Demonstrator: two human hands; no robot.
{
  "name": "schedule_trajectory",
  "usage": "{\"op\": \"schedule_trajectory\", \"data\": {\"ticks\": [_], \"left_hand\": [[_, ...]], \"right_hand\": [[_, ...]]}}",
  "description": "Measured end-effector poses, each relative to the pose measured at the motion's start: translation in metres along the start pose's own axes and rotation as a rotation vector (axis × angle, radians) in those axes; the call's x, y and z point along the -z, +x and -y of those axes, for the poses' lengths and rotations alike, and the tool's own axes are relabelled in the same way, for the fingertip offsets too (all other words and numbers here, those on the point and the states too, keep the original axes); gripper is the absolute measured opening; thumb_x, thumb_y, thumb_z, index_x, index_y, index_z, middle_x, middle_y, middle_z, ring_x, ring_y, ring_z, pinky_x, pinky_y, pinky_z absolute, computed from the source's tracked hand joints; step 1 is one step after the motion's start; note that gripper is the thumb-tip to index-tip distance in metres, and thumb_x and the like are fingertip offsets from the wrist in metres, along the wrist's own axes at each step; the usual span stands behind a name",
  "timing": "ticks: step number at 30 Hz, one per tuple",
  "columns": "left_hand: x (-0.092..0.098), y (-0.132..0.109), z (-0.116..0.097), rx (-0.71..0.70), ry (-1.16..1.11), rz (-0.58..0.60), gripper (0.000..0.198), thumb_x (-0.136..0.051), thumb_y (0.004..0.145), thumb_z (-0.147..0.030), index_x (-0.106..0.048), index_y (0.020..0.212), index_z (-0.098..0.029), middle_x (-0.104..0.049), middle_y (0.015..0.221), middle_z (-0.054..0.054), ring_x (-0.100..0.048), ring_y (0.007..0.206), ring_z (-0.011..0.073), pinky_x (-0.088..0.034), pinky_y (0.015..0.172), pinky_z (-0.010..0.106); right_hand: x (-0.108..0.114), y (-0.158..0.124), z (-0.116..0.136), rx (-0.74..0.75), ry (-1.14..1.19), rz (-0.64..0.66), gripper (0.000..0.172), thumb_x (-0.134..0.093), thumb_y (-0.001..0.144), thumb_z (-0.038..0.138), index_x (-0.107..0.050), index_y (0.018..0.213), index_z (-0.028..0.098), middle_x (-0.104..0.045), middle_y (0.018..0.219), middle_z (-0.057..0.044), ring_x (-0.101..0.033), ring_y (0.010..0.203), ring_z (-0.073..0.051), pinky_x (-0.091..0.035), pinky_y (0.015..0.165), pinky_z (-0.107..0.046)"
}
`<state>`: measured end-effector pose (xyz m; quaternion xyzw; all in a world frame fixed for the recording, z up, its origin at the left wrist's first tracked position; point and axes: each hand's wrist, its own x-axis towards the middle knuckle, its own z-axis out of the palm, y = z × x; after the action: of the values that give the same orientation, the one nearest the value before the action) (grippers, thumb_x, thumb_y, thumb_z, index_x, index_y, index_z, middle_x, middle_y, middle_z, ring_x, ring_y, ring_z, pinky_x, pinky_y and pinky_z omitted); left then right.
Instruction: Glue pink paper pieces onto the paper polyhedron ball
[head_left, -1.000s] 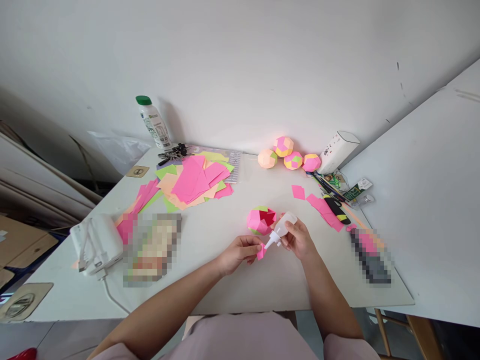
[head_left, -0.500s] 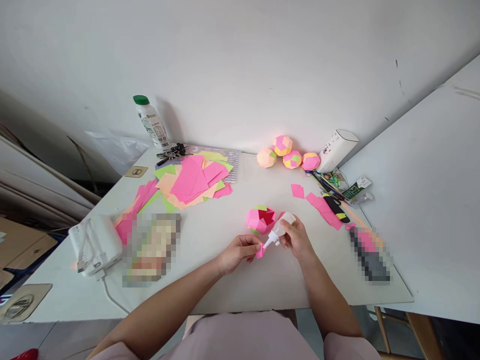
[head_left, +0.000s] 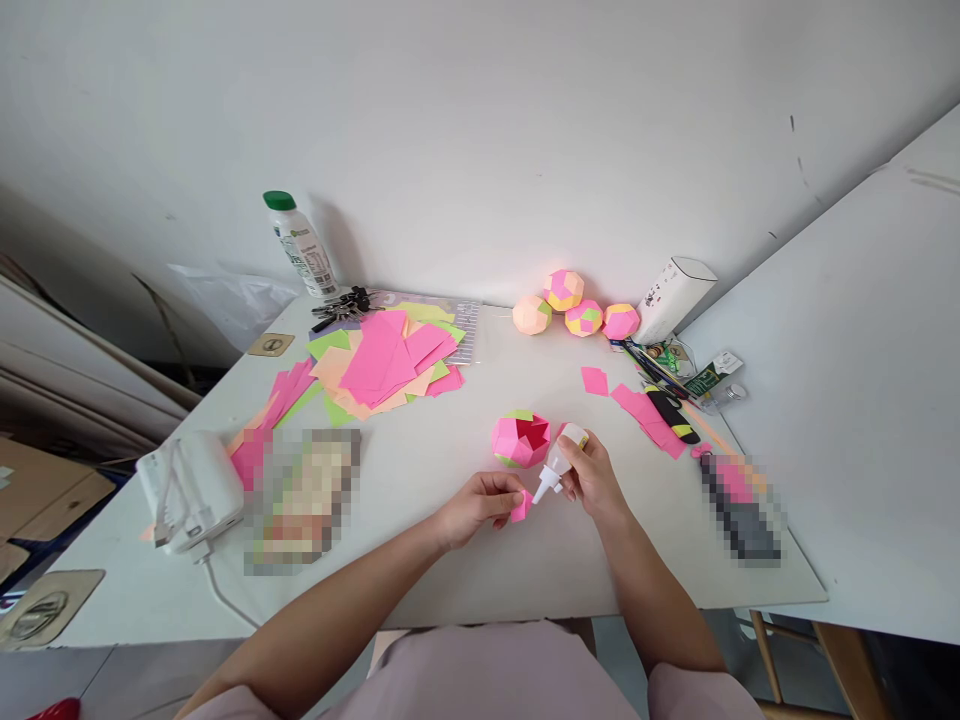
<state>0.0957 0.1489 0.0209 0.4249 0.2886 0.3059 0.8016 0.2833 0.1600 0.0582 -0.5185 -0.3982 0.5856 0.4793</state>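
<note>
Between the thumb and fingers of my left hand (head_left: 486, 503) is a small pink paper piece (head_left: 521, 508). My right hand (head_left: 594, 476) is wrapped around a white glue bottle (head_left: 558, 462), tilted nozzle down. Its tip sits just to the right of the pink piece, a small gap apart as far as I can tell. Just beyond my hands lies a partly open paper ball (head_left: 516, 440), pink with some green, its hollow side facing right.
Several finished paper balls (head_left: 564, 290) sit by the wall. Loose coloured paper (head_left: 390, 362) is heaped at left. Pink paper pieces (head_left: 649, 422) and a black-and-yellow cutter (head_left: 672, 414) lie at right. A power bank (head_left: 196, 492), keys (head_left: 346, 306) and a green-capped bottle (head_left: 302, 247) stand left.
The glue bottle's nozzle has moved slightly right, away from the pink paper piece, and the bottle is tipped more upright. My left hand has barely moved.
</note>
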Motion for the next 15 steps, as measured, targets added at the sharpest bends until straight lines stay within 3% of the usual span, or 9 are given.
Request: {"op": "schedule_trajectory", "data": {"ticks": [8,15], "left_hand": [[-0.0006,-0.0008,-0.0026,0.075,-0.06,-0.037,0.027,-0.075,0.067,-0.037,-0.06,0.066,-0.014,-0.043,0.055,-0.005,-0.031,0.047,0.005,-0.03,0.047,0.023],[-0.0023,-0.0022,-0.0015,0.106,-0.096,-0.019,0.023,-0.074,0.068,-0.034,-0.061,0.068,-0.015,-0.038,0.052,-0.007,-0.029,0.047,0.0056,-0.029,0.048,0.024]], "right_hand": [[0.001,0.001,0.0003,0.101,0.093,-0.002,0.034,-0.065,0.078,0.047,-0.042,0.074,0.022,-0.048,0.039,0.009,-0.04,0.03,-0.008,-0.029,0.029,-0.018],[0.0034,-0.0038,-0.0005,0.306,0.121,0.153,0.029,-0.061,0.081,0.048,-0.046,0.087,0.024,-0.064,0.071,0.002,-0.048,0.043,-0.009,-0.035,0.037,-0.022]]}}
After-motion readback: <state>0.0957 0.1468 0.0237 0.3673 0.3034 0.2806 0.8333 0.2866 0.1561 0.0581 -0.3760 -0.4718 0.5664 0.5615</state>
